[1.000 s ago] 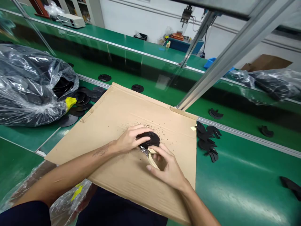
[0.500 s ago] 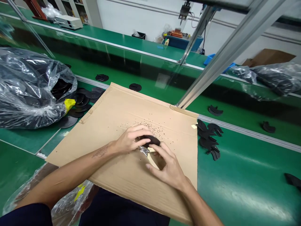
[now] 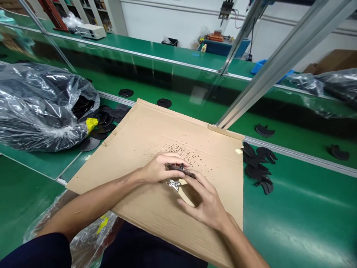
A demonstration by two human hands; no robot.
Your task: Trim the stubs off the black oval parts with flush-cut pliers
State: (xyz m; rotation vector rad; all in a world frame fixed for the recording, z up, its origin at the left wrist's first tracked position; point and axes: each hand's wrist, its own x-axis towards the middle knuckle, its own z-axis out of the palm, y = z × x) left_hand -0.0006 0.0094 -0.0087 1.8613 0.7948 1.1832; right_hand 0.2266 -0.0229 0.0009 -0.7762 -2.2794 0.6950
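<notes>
Over a sheet of brown cardboard (image 3: 156,130), my left hand (image 3: 161,168) is closed round a flat black plastic disc (image 3: 182,170), held nearly edge-on to the camera. My right hand (image 3: 205,199) grips small cutters (image 3: 175,184) with metal jaws and cream handles, the jaws just under the disc's near edge. Tiny black trimmings (image 3: 184,152) are scattered over the cardboard beyond my hands.
A clear plastic bag (image 3: 39,108) full of black discs lies at the left, with loose discs (image 3: 103,121) spilling beside it. Several black parts (image 3: 258,163) are piled right of the cardboard. An aluminium post (image 3: 267,63) rises diagonally behind. More discs (image 3: 164,102) lie on the green belt.
The disc in my left hand has tilted from face-up to nearly edge-on. Both hands stay together above the cardboard, and the camera has shifted slightly.
</notes>
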